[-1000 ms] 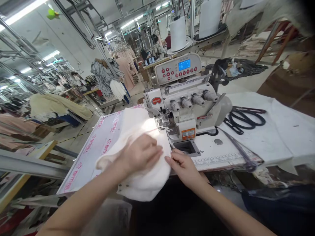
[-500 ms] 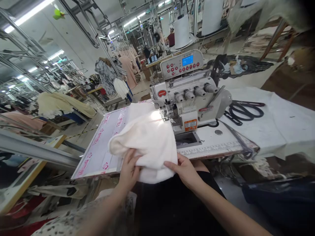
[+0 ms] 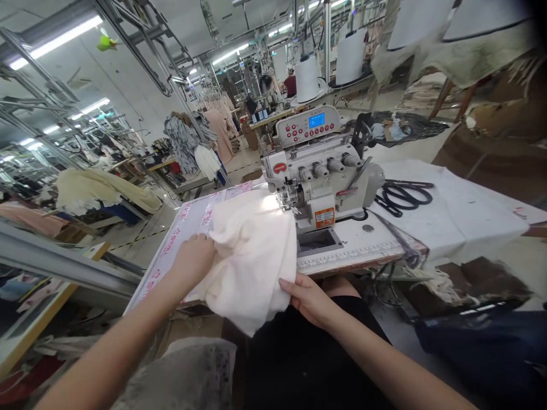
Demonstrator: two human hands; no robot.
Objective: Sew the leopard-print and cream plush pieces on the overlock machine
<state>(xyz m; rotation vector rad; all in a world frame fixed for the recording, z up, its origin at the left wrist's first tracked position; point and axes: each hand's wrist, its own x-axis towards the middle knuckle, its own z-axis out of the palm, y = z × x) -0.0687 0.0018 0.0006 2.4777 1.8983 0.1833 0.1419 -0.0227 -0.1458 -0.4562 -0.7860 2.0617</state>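
Observation:
A white, soft piece of fabric (image 3: 256, 256) lies under the lit needle area of an overlock sewing machine (image 3: 320, 176) and hangs over the table's front edge toward my lap. At the fabric's left side, my left hand (image 3: 194, 259) is closed on its edge, knuckles up, fingertips hidden. My right hand (image 3: 305, 296) pinches the lower right edge between thumb and fingers, just below the table edge. The fabric hides the stitching line beneath the presser foot.
Black-handled scissors (image 3: 404, 196) rest on white cloth (image 3: 461, 210) right of the machine. White thread cones (image 3: 307, 80) stand behind it. A ruler strip (image 3: 342, 259) runs along the table front. Farther back are garment racks and a person in dark red (image 3: 290, 84).
My left hand has moved left and up from the fabric's front, drawing its left side outward. My right hand keeps its pinch. The view has shifted slightly.

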